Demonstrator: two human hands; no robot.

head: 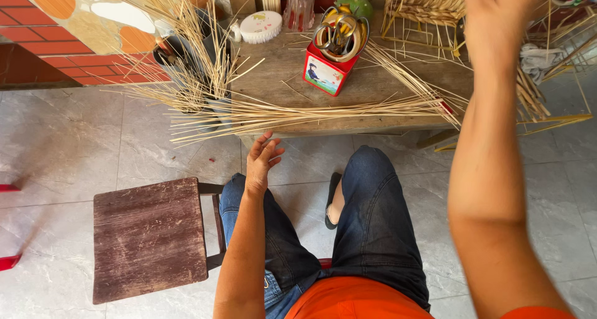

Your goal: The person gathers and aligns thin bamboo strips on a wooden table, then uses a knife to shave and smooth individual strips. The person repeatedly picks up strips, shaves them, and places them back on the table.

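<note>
The left hand [261,160] hangs spread and empty just under the bundle of thin bamboo strips [298,115] on the wooden surface [373,86]. The right hand [497,14] reaches up, fingers loosely spread, toward the half-woven basket [429,5]. The strips look light, springy and brittle; best gathered mid-bundle.

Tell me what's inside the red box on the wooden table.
Metal scissors stand in the red box, their looped handles sticking out above the rim, with something yellow behind them. The blades and whatever else sits lower down are hidden by the box walls.
</note>
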